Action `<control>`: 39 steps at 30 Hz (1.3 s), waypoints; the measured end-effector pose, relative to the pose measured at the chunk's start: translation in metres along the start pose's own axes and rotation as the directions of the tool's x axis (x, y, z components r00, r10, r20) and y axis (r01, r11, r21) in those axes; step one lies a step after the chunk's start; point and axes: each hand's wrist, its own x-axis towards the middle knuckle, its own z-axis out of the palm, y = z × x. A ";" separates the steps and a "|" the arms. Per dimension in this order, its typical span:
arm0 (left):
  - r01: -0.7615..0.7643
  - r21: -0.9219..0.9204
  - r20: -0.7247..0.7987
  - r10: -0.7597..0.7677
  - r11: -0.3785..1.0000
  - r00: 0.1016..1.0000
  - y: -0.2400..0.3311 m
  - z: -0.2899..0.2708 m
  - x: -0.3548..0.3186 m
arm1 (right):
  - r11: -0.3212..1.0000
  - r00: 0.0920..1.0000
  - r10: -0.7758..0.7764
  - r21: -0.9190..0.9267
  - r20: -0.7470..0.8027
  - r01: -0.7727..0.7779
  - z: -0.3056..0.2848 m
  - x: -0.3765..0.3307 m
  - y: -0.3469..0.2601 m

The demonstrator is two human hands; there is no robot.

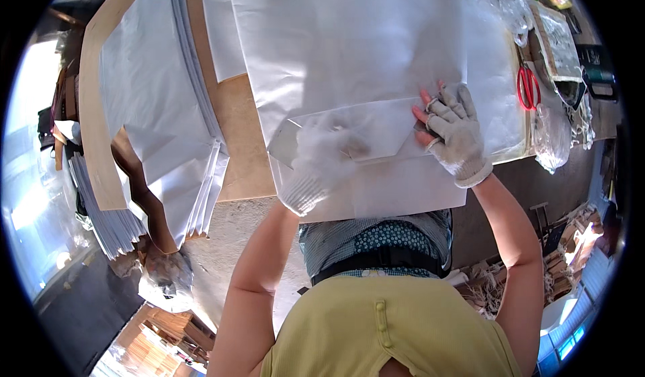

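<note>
A large white paper sheet or bag (pixel 349 41) lies in front of me, its near end folded into a pointed flap (pixel 386 138). My left hand (pixel 322 155), in a knitted work glove, is over the left part of this fold. Motion smears its fingers, so I cannot make out their shape or whether they hold anything. Flat on the right end of the flap rests my right hand (pixel 458 132), fingers spread, the glove leaving the fingertips bare. A small grey triangular corner (pixel 285 142) shows beside the left hand.
To the left, a stack of white paper (pixel 151 61) lies on a brown board (pixel 92 108), its near ends hanging down. Red-handled scissors (pixel 528 87) lie at the right, near clear plastic bags (pixel 552 138). Scraps (pixel 557 269) litter the floor at lower right.
</note>
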 end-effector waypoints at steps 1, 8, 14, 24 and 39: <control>0.003 0.022 0.067 -0.004 1.000 0.998 0.007 -0.004 0.000 | 0.999 0.998 -0.039 -0.010 -0.045 0.038 0.003 0.001 0.002; -0.168 0.536 -0.214 0.326 0.827 0.921 -0.017 -0.006 -0.007 | 0.973 0.993 -0.100 0.203 -0.063 0.111 0.018 0.057 -0.061; 0.014 0.490 -0.308 0.158 0.872 0.938 0.014 0.028 0.022 | 0.988 0.981 0.090 0.137 -0.173 -0.067 0.032 0.072 -0.085; 0.001 0.250 -0.394 0.100 0.968 0.914 -0.065 -0.038 -0.041 | 0.985 0.977 -0.173 0.001 -0.125 0.175 0.004 0.024 0.019; 0.400 -0.679 -0.298 -0.729 0.616 0.616 -0.073 -0.046 -0.048 | 0.696 0.854 0.495 0.517 0.157 -0.499 -0.007 0.014 0.046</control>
